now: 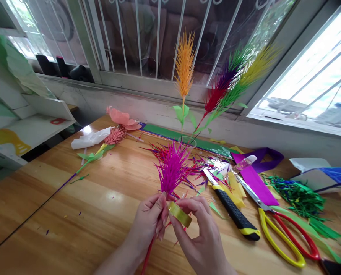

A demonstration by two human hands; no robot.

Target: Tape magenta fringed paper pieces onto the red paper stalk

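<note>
Gripping a magenta plume by its neck, the left hand is holding it roughly upright in the middle of the frame. Its fingers are pinching narrowly, and a red stem is running from beneath them to the bottom edge. From where I'm standing, the right hand is holding a yellow tape roll just right of the neck, thumb and fingers closing around it; I can't tell whether the tape is touching the plume. Behind, red and purple clippings are lying on the tabletop. An orange spike and two multicoloured spikes are standing at upper centre and upper right. At lower right, a cutter is lying beside scissors. At left, a pink spike is lying near white tissue.
</note>
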